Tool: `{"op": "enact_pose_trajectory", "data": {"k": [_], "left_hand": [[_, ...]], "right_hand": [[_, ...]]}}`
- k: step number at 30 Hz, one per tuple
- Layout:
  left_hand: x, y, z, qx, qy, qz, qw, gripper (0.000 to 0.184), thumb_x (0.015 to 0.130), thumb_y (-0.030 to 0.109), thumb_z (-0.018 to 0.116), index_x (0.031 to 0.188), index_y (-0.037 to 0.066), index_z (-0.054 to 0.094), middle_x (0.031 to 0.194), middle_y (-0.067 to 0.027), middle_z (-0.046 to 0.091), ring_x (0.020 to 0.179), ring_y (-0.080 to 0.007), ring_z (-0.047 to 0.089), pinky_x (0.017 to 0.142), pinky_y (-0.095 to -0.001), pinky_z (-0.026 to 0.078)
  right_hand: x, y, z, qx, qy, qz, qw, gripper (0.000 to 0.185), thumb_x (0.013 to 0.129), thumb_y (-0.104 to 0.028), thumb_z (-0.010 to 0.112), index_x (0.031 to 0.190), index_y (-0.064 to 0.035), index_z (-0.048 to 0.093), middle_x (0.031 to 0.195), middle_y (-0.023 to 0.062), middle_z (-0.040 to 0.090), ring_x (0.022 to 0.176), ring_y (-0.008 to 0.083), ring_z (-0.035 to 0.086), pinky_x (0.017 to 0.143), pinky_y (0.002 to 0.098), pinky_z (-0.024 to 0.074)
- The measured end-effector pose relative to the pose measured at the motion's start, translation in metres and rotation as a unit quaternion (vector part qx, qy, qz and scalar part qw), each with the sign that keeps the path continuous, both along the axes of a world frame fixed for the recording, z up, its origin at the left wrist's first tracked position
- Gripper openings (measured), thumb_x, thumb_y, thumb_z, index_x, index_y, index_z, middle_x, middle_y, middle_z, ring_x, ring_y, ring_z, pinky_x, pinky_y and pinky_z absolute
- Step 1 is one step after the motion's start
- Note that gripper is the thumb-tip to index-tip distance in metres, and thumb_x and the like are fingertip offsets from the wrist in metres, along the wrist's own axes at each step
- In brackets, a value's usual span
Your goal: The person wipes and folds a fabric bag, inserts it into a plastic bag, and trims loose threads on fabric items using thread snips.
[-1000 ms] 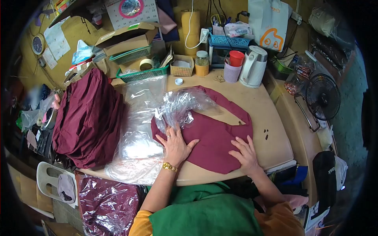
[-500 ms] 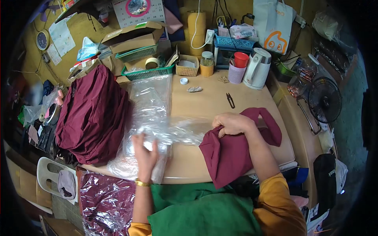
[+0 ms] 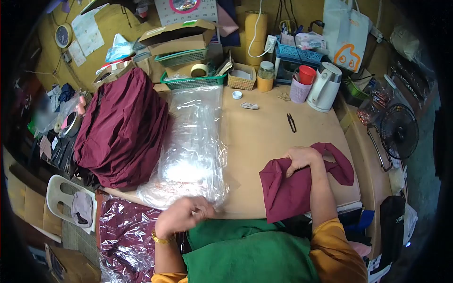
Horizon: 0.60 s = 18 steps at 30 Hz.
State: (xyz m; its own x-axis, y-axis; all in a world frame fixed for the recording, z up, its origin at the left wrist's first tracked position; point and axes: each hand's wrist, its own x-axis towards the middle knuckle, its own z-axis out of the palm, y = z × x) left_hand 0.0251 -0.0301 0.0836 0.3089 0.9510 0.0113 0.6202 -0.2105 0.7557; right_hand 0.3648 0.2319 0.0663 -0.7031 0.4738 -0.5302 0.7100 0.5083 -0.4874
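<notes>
My right hand [image 3: 302, 158] grips a folded maroon cloth piece [image 3: 288, 191] with a strap-like loop, at the right front of the table. My left hand [image 3: 184, 217], blurred by motion, is over the table's front edge, near the lower end of a stack of clear plastic bags [image 3: 193, 141]; whether its fingers hold anything is unclear. Left of the bags rises a big pile of maroon cloth [image 3: 122, 132]. Below, at the left, lie plastic-wrapped maroon items [image 3: 125, 231]. Small black snips [image 3: 291, 122] lie behind the cloth piece.
Along the back of the table [image 3: 255, 141] stand a green basket [image 3: 191, 82], a wicker basket [image 3: 241, 78], a jar [image 3: 265, 76], a purple cup [image 3: 300, 89] and a white kettle [image 3: 325, 87]. A black fan [image 3: 398, 131] is at the right, a white chair [image 3: 56, 198] at the left.
The maroon piece moved right and folded up in my right hand, uncovering the snips. The loose crumpled plastic left the table's middle. My left hand moved left, then down to the front edge.
</notes>
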Motion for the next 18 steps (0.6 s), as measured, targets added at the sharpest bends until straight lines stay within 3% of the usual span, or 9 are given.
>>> {"op": "enact_pose_trajectory", "data": {"k": [1, 3, 6, 7, 9, 11, 13, 16, 18], "left_hand": [[-0.006, 0.003, 0.005, -0.043, -0.063, 0.097, 0.992, 0.024, 0.096, 0.016, 0.059, 0.116, 0.004, 0.066, 0.082, -0.0169, 0.070, 0.091, -0.0307, 0.069, 0.079, -0.0372, 0.053], [-0.020, 0.021, 0.001, 0.069, -0.053, 0.321, 0.943, 0.026, 0.099, 0.020, 0.056, 0.118, 0.004, 0.064, 0.076, -0.0126, 0.068, 0.075, -0.0243, 0.068, 0.069, -0.0360, 0.051], [-0.043, 0.046, -0.034, 0.147, 0.014, 0.434, 0.889, 0.031, 0.100, 0.021, 0.052, 0.124, 0.002, 0.060, 0.069, -0.0122, 0.063, 0.068, -0.0213, 0.065, 0.063, -0.0362, 0.049], [-0.045, 0.047, -0.035, 0.149, 0.013, 0.430, 0.891, 0.031, 0.100, 0.021, 0.052, 0.124, 0.002, 0.060, 0.069, -0.0122, 0.063, 0.068, -0.0213, 0.065, 0.063, -0.0362, 0.049], [-0.042, 0.043, -0.036, -0.037, -0.028, 0.389, 0.920, 0.040, 0.101, 0.024, 0.051, 0.132, 0.000, 0.056, 0.062, -0.0128, 0.060, 0.062, -0.0238, 0.065, 0.063, -0.0374, 0.049], [-0.039, 0.032, -0.042, -0.055, -0.049, 0.370, 0.926, 0.049, 0.101, 0.030, 0.049, 0.139, -0.001, 0.050, 0.058, -0.0139, 0.058, 0.057, -0.0229, 0.063, 0.061, -0.0395, 0.048], [-0.052, 0.022, -0.054, 0.009, 0.096, 0.344, 0.934, 0.052, 0.102, 0.034, 0.047, 0.142, 0.000, 0.049, 0.057, -0.0118, 0.057, 0.057, -0.0186, 0.062, 0.058, -0.0395, 0.048], [-0.070, 0.012, -0.046, -0.093, -0.025, 0.390, 0.916, 0.046, 0.102, 0.030, 0.046, 0.138, 0.002, 0.053, 0.056, -0.0087, 0.053, 0.055, -0.0151, 0.059, 0.058, -0.0350, 0.047], [-0.073, 0.015, -0.052, -0.094, -0.071, 0.392, 0.913, 0.044, 0.102, 0.029, 0.047, 0.135, 0.001, 0.057, 0.057, -0.0086, 0.054, 0.055, -0.0145, 0.058, 0.058, -0.0343, 0.047]], "right_hand": [[-0.001, -0.002, 0.003, 0.007, 0.000, -0.002, 1.000, 0.037, 0.066, -0.022, 0.082, 0.099, -0.0059, 0.074, 0.084, 0.0135, 0.074, 0.077, 0.0247, 0.070, 0.073, 0.0361, 0.0526], [-0.002, -0.007, 0.012, 0.017, -0.001, 0.000, 1.000, 0.040, 0.065, -0.022, 0.082, 0.101, -0.0056, 0.073, 0.088, 0.0161, 0.074, 0.080, 0.0283, 0.070, 0.076, 0.0369, 0.0527], [0.011, -0.013, 0.029, 0.174, 0.175, -0.086, 0.965, 0.048, 0.065, -0.017, 0.079, 0.110, -0.0044, 0.069, 0.099, 0.0244, 0.067, 0.095, 0.0421, 0.065, 0.084, 0.0418, 0.0510], [0.019, -0.013, 0.031, 0.248, 0.204, -0.142, 0.936, 0.048, 0.069, -0.015, 0.075, 0.116, -0.0060, 0.068, 0.100, 0.0248, 0.067, 0.097, 0.0416, 0.065, 0.084, 0.0430, 0.0509], [0.045, -0.005, 0.040, 0.320, 0.171, -0.262, 0.894, 0.042, 0.071, -0.017, 0.076, 0.109, -0.0015, 0.068, 0.102, 0.0260, 0.068, 0.101, 0.0392, 0.066, 0.086, 0.0430, 0.0506], [0.074, 0.001, 0.051, 0.424, 0.021, -0.385, 0.820, 0.041, 0.073, -0.019, 0.075, 0.108, 0.0011, 0.068, 0.106, 0.0262, 0.068, 0.103, 0.0402, 0.065, 0.089, 0.0447, 0.0510], [0.117, 0.032, 0.037, 0.442, -0.075, -0.469, 0.761, 0.027, 0.079, -0.014, 0.066, 0.099, 0.0041, 0.069, 0.109, 0.0264, 0.067, 0.104, 0.0417, 0.065, 0.090, 0.0470, 0.0524], [0.158, 0.065, 0.011, 0.403, -0.087, -0.562, 0.717, 0.039, 0.075, -0.023, 0.074, 0.104, 0.0029, 0.069, 0.113, 0.0242, 0.067, 0.109, 0.0390, 0.064, 0.094, 0.0476, 0.0505], [0.146, 0.089, 0.000, 0.348, -0.071, -0.558, 0.750, 0.044, 0.074, -0.025, 0.074, 0.110, 0.0001, 0.067, 0.118, 0.0255, 0.065, 0.113, 0.0399, 0.061, 0.095, 0.0485, 0.0498]]}}
